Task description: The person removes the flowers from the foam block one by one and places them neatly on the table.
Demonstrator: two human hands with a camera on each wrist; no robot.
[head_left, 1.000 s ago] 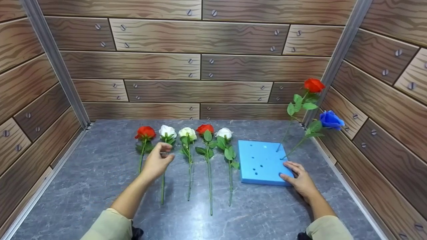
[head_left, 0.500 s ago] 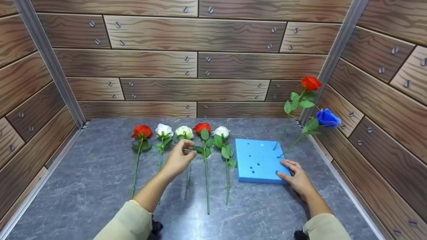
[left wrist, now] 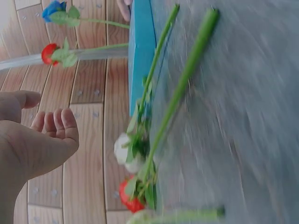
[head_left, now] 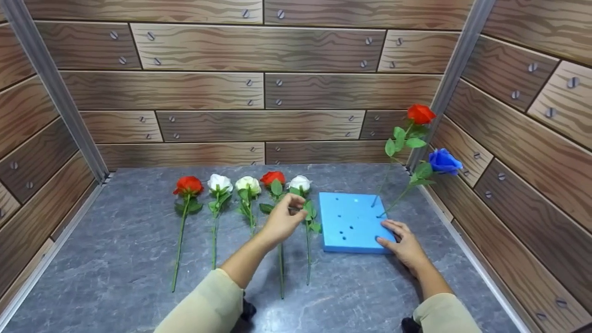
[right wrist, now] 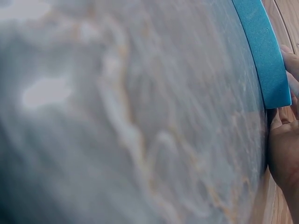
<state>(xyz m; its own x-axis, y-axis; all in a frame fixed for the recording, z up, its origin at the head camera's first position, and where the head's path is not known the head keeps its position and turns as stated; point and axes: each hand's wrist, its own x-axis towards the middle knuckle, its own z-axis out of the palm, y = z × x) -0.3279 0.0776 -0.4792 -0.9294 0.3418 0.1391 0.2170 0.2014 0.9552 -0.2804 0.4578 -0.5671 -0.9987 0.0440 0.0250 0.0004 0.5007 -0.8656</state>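
My left hand hovers over the row of roses, fingers loosely bent and nothing between them. Beneath it lies a red rose, its stem partly hidden; to its right lies a white rose. Further left are a cream rose, another white rose and another red rose. My right hand rests on the near right corner of a blue foam block with holes. Standing in that block, tilted right, are an upright red rose and a blue rose.
The grey marbled table carries the roses side by side, stems toward me. Wood-patterned panels enclose the back and sides, with metal posts at the corners.
My left hand has moved right across the row, from above the left white rose to above the second red rose. My right hand stays on the foam block, and the view has shifted slightly.
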